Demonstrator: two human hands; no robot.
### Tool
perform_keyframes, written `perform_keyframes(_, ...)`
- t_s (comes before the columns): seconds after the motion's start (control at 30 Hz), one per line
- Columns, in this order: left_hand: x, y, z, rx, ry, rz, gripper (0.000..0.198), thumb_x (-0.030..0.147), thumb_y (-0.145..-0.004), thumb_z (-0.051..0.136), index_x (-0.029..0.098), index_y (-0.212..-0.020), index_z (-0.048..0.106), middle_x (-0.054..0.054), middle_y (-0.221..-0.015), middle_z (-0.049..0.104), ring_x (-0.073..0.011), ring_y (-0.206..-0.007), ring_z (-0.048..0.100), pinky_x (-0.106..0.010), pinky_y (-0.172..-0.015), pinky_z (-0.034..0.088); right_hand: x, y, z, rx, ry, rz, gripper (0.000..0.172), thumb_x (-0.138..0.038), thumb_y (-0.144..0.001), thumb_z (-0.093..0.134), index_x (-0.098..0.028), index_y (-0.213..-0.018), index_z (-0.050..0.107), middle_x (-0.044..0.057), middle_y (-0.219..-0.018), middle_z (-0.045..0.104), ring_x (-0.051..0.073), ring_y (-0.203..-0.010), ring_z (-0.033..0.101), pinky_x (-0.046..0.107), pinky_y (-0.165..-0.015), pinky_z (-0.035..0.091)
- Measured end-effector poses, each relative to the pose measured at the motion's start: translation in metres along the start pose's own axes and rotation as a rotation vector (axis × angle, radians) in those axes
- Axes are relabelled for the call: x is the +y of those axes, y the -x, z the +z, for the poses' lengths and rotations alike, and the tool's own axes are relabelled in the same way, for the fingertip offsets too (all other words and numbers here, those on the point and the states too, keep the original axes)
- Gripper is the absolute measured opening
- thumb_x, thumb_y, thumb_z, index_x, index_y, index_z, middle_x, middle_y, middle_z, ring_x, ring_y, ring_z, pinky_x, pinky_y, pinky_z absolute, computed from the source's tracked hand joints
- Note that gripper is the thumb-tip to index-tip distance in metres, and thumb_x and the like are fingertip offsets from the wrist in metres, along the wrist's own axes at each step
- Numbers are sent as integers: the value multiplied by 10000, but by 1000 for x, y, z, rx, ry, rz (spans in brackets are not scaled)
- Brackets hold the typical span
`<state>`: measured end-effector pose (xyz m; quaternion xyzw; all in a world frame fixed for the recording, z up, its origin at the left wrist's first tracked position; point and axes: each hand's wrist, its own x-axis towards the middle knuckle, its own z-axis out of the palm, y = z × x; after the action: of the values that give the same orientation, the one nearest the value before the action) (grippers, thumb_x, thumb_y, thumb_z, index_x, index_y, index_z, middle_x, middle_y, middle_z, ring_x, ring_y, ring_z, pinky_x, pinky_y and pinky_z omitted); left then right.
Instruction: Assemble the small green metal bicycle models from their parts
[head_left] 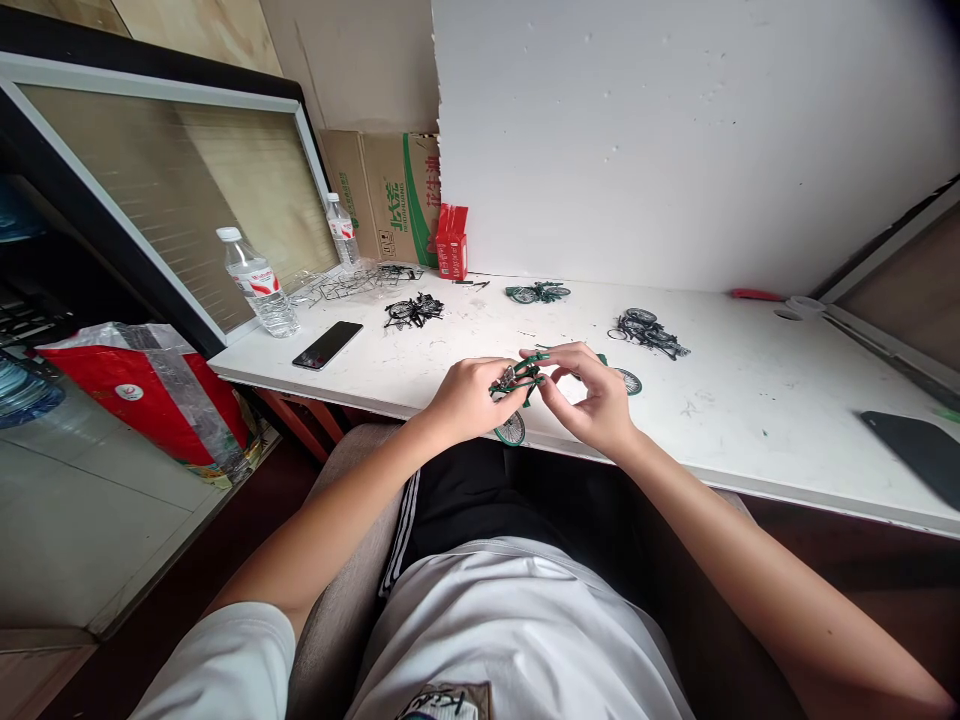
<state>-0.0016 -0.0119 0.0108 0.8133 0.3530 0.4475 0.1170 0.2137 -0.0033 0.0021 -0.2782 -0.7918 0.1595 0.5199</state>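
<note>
One small green bike frame near center of the view, pinched between thumb and fingers of the left hand, apparently to steady it for the right hand, thumb and fingertips curled in close, hard to tell if pinching. Spoked wheel just below, maybe attached. Dark bike models upper middle and right, probably spread out to avoid tangling. Phone off left, likely out of elbow range.
</note>
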Motion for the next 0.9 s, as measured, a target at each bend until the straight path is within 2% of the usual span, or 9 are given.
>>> perform_keyframes(0.17, -1, -2, -1, 14, 16, -20, 125, 240, -963, 661, 187, -870, 724, -42, -839, 759, -161, -744, 664, -263, -762, 497, -5, -10, -12, 6, 30, 25, 297, -472, -1021, 686, -323, -1273, 737, 95, -1383, 752, 336, -1292, 674, 506, -915, 653)
perform_keyframes(0.3, -6, -2, 0, -6, -3, -23, 82, 206, -949, 683, 184, -932, 760, -49, -893, 787, -167, -773, 682, -263, -772, 507, 12, -26, -47, 54, 181, 110, 347, -586, -1016, 657, -299, -1166, 781, 103, -1285, 785, 327, -1204, 707, 478, -889, 654)
perform_keyframes(0.4, -10, -1, 1, -11, -29, 6, 90, 176, -938, 701, 171, -986, 777, -71, -976, 809, -181, -827, 722, -265, -776, 521, 40, -32, -91, -157, 350, 327, 451, -665, -1012, 607, -273, -1121, 803, 105, -1196, 806, 313, -1066, 754, 471, -870, 649)
perform_keyframes(0.47, -13, -1, 2, -5, -49, 51, 111, 178, -952, 705, 166, -1028, 784, -81, -1013, 815, -193, -870, 749, -270, -790, 541, 62, -30, -119, -334, 485, 488, 540, -726, -955, 642, -269, -1202, 789, 115, -1212, 802, 322, -1030, 765, 474, -853, 651)
perform_keyframes(0.57, -18, 0, 1, 16, -100, 170, 188, 166, -978, 690, 178, -1143, 780, -82, -1089, 817, -204, -966, 778, -282, -857, 582, 85, -22, -145, -515, 688, 770, 842, -826, -768, 755, -236, -1368, 720, 169, -1352, 754, 391, -1059, 764, 508, -813, 657)
perform_keyframes(0.63, -19, 0, -1, 36, -160, 265, 252, 128, -970, 690, 183, -1203, 769, -80, -1146, 813, -207, -1016, 785, -288, -888, 602, 91, -18, -147, -641, 728, 866, 984, -836, -725, 764, -231, -1490, 633, 175, -1442, 708, 423, -1162, 737, 517, -875, 647)
perform_keyframes(0.7, -20, 0, -3, 52, -215, 333, 298, 95, -952, 698, 178, -1232, 759, -81, -1170, 811, -212, -1035, 789, -294, -894, 617, 91, -17, -141, -720, 733, 896, 1034, -808, -737, 757, -220, -1564, 556, 176, -1499, 669, 425, -1244, 701, 499, -936, 626)
perform_keyframes(0.77, -20, 0, -5, 59, -244, 363, 322, 78, -944, 699, 178, -1245, 753, -83, -1168, 811, -218, -1038, 791, -306, -897, 628, 88, -19, -132, -739, 756, 889, 1001, -764, -760, 750, -195, -1560, 553, 190, -1529, 637, 421, -1273, 678, 481, -962, 602)
perform_keyframes(0.9, -20, -1, -5, 68, -261, 394, 320, 76, -947, 690, 184, -1242, 752, -99, -1148, 814, -232, -1032, 792, -341, -909, 642, 88, -21, -123, -741, 786, 863, 806, -690, -778, 750, -185, -1401, 674, 191, -1453, 677, 404, -1199, 698, 449, -927, 580)
